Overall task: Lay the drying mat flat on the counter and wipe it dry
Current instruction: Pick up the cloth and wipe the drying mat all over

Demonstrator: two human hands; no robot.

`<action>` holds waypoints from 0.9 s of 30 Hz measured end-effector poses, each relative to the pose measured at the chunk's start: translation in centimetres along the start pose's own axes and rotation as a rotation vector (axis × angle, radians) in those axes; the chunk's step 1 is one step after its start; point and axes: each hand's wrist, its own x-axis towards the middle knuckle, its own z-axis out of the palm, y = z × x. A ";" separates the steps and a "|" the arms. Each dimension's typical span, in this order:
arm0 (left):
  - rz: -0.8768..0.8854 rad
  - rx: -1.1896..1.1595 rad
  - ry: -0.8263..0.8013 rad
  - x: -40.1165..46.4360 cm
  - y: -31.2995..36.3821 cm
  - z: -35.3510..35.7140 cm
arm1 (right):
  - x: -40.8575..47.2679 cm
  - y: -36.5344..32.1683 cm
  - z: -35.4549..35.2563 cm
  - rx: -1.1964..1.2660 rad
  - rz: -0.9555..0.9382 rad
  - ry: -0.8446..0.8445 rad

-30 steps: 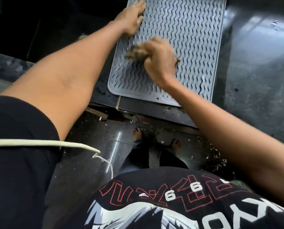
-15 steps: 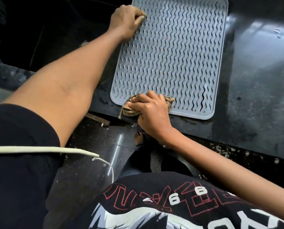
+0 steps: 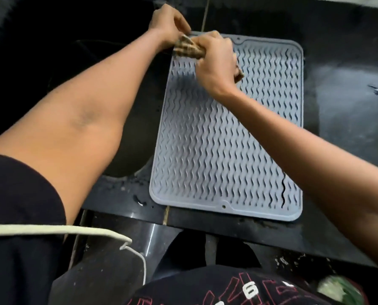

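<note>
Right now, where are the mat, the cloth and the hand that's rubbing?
mat [image 3: 216,155], head view, middle of its wavy grey surface.
cloth [image 3: 187,49], head view, bunched striped part between the hands.
right hand [image 3: 214,60], head view, back of the hand.

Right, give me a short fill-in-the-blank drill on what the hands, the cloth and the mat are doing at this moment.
1. The grey drying mat lies ____ on the black counter.
2. The right hand presses a crumpled ____ onto the mat.
3. The left hand sits at the mat's far ____ corner.
4. The mat's surface carries rows of raised ____ ridges.

Missing words: flat; cloth; left; wavy
</note>
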 end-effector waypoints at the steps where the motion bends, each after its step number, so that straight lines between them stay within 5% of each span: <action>1: -0.031 -0.045 0.015 0.3 0.3 0.2 | 1.5 0.4 0.7 -0.059 -0.012 0.007; 5: -0.116 -0.084 0.088 2.0 0.5 0.5 | 4.9 1.4 4.1 -0.297 -0.070 -0.071; 9: -0.100 -0.050 -0.036 3.1 0.2 0.0 | 4.0 2.0 5.1 -0.452 -0.191 -0.076; 18: -0.147 0.003 -0.081 3.6 2.4 -0.9 | -8.0 0.4 1.7 -0.132 -0.342 -0.283; 22: -0.172 0.048 -0.117 4.0 2.8 -1.0 | -2.7 0.4 1.4 -0.052 -0.242 -0.118; 27: -0.277 -0.004 -0.249 3.1 2.4 -0.6 | 4.7 0.5 4.6 -0.332 -0.158 -0.110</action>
